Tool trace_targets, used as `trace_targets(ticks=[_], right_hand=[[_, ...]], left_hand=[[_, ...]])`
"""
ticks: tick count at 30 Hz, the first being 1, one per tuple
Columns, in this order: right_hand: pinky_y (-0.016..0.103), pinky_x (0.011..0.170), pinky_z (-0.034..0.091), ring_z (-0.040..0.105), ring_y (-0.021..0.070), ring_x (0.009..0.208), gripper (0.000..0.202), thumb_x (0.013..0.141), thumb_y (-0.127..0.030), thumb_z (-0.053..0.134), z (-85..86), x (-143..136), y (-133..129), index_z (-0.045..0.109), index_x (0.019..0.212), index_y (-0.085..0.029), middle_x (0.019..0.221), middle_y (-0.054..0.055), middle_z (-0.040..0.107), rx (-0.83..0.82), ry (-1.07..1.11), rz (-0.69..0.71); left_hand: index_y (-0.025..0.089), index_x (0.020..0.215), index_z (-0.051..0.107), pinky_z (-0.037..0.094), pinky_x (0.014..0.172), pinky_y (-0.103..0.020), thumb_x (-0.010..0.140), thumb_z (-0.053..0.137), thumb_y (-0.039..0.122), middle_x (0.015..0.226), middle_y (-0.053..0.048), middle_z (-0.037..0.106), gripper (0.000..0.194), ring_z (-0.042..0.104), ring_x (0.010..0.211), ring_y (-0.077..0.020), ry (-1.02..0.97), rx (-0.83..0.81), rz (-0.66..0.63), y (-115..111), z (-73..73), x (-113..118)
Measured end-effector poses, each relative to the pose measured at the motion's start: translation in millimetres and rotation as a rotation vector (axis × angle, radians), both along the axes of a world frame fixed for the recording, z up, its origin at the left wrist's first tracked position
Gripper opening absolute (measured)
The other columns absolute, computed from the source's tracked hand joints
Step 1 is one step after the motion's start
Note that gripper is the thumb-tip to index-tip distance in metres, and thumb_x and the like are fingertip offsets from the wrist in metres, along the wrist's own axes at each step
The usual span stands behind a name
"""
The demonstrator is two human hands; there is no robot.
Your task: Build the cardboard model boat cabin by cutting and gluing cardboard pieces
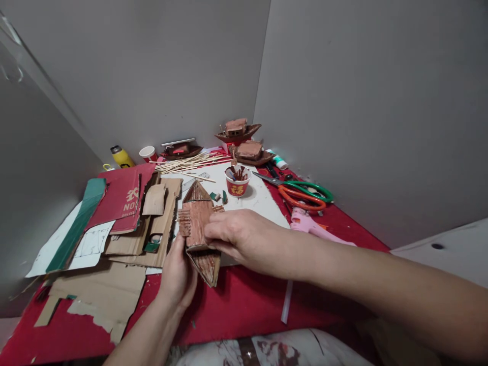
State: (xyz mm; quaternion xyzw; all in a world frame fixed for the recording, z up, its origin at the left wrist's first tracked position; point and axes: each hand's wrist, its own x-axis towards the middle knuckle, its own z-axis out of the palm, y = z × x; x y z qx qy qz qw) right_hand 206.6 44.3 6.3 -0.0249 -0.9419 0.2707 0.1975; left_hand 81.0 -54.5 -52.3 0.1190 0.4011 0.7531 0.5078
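A brown model boat made of cardboard, with pointed ends and a reddish-brown roof, is held up over the near part of the table. My left hand grips it from below and the left side, fingers partly hidden beneath the hull. Against the right side of the roof, my right hand has its fingers bent and pressed together; whatever they pinch is hidden. Just beyond the boat stands a paper cup with dark brown paint and a brush or stick in it. Small green scraps lie beside the cup.
Cardboard sheets and a red box panel cover the left side. Scissors and a pink glue gun lie right. At the back are thin sticks, a yellow bottle and finished-looking boats. Grey walls enclose the table.
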Motion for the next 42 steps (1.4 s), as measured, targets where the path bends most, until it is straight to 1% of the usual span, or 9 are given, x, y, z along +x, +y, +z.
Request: trace_targets(ticks=[6,11,17,21,26,31,36,39,42], right_hand=[[0.023,0.061,0.035,0.048,0.0120,0.066,0.018,0.088,-0.006,0.060,8.5,-1,0,0.056,0.073,-0.016,0.073,-0.002,0.057,-0.007,-0.067,-0.063],[0.022,0.061,0.033,0.047,0.0110,0.066,0.015,0.086,-0.005,0.061,8.3,0,4,0.055,0.081,-0.017,0.074,-0.004,0.055,-0.053,-0.034,-0.078],[0.022,0.058,0.031,0.043,0.0105,0.062,0.016,0.086,-0.007,0.063,11.4,1,5,0.054,0.079,-0.017,0.071,-0.004,0.051,-0.046,-0.062,-0.115],[0.024,0.061,0.035,0.047,0.0122,0.066,0.010,0.089,-0.018,0.064,21.5,16,6,0.056,0.083,-0.017,0.076,-0.002,0.057,-0.047,-0.031,-0.153],[0.026,0.064,0.041,0.055,0.0144,0.069,0.012,0.094,-0.030,0.058,24.2,49,11,0.061,0.090,-0.018,0.080,0.002,0.063,-0.049,0.058,-0.310],[0.029,0.062,0.046,0.060,0.0173,0.067,0.023,0.094,-0.040,0.051,0.7,92,22,0.062,0.093,-0.019,0.082,0.005,0.067,-0.017,-0.046,-0.495],[0.041,0.072,0.052,0.067,0.0280,0.087,0.035,0.095,-0.046,0.045,-38.1,138,39,0.062,0.107,-0.018,0.104,0.013,0.069,0.048,-0.296,-0.820],[0.042,0.079,0.052,0.064,0.0305,0.099,0.037,0.096,-0.042,0.043,-48.4,149,50,0.061,0.114,-0.014,0.111,0.016,0.066,0.166,-0.435,-0.955],[0.041,0.084,0.050,0.061,0.0307,0.104,0.038,0.097,-0.040,0.043,-48.1,143,66,0.060,0.116,-0.013,0.111,0.017,0.064,0.231,-0.482,-1.010]], left_hand=[[0.019,0.114,0.070,0.046,0.105,-0.043,0.090,0.057,0.044,0.112,-0.007,0.075,0.037,0.061,0.120,-0.0286,-0.049,0.011,-0.006,-4,11.7,3],[0.021,0.114,0.069,0.044,0.106,-0.044,0.080,0.074,0.031,0.112,-0.007,0.075,0.036,0.063,0.117,-0.0288,0.108,0.035,-0.064,-8,6.4,-1],[0.020,0.118,0.066,0.047,0.103,-0.043,0.081,0.073,0.033,0.109,-0.008,0.076,0.039,0.067,0.110,-0.0280,0.130,0.000,-0.033,-6,3.6,-2],[0.016,0.119,0.065,0.053,0.097,-0.042,0.081,0.072,0.034,0.112,-0.010,0.075,0.042,0.070,0.104,-0.0282,0.026,-0.015,-0.018,-6,12.2,-3],[0.024,0.133,0.055,0.062,0.078,-0.045,0.085,0.066,0.031,0.107,-0.010,0.076,0.050,0.075,0.086,-0.0288,-0.027,-0.030,-0.027,-9,23.2,-11],[0.015,0.139,0.050,0.063,0.062,-0.036,0.082,0.067,0.038,0.110,-0.022,0.073,0.063,0.074,0.091,-0.0357,-0.101,-0.035,-0.115,-16,24.4,-24],[0.025,0.147,0.039,0.063,0.064,-0.036,0.082,0.067,0.039,0.117,-0.022,0.071,0.073,0.073,0.095,-0.0365,-0.143,0.046,-0.214,-21,25.2,-36],[0.026,0.149,0.035,0.063,0.065,-0.036,0.083,0.065,0.040,0.118,-0.023,0.070,0.074,0.074,0.091,-0.0357,-0.136,0.078,-0.264,-22,24.0,-41],[0.026,0.148,0.037,0.062,0.068,-0.037,0.085,0.061,0.042,0.121,-0.024,0.069,0.069,0.074,0.091,-0.0340,-0.129,0.139,-0.364,-22,21.5,-47]])
